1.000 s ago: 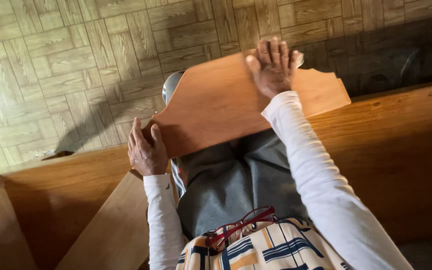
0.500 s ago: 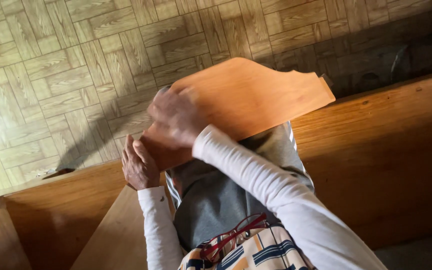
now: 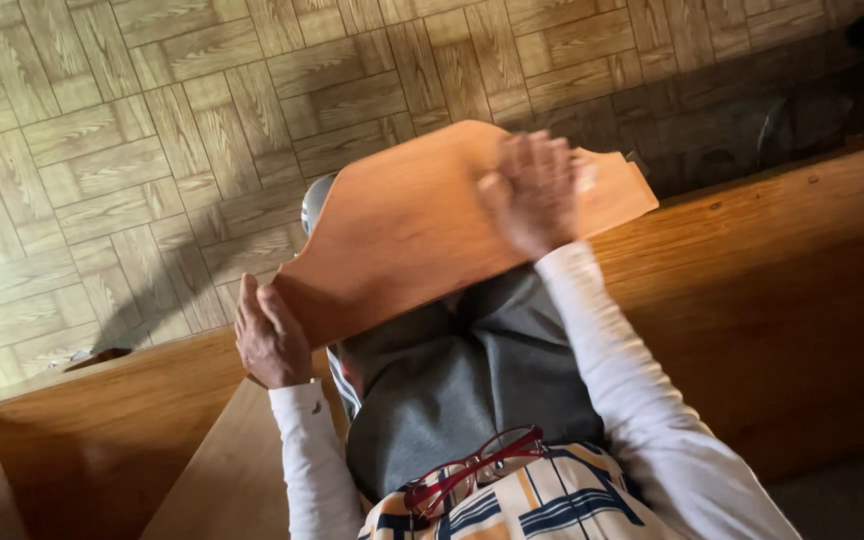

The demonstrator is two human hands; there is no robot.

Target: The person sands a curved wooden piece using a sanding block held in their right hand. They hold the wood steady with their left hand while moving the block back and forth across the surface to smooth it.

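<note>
- A shaped wooden board [image 3: 422, 225] lies across the person's lap, above the grey skirt [image 3: 462, 380].
- Left hand [image 3: 270, 337], at eight o'clock, curls round the board's lower corner.
- Right hand [image 3: 534, 190], at two o'clock, rests flat on top; it is blurred, so finger spread is unclear.
- Red glasses [image 3: 472, 470] hang at the chest.

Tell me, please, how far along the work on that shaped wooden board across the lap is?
It looks mid-way. The left hand grips the narrow end of the wooden board, steadying it over the lap. The right hand lies flat on the wide end, blurred, apparently rubbing. No visible mark separates rubbed from unrubbed surface, so what is finished or left cannot be judged.
</note>
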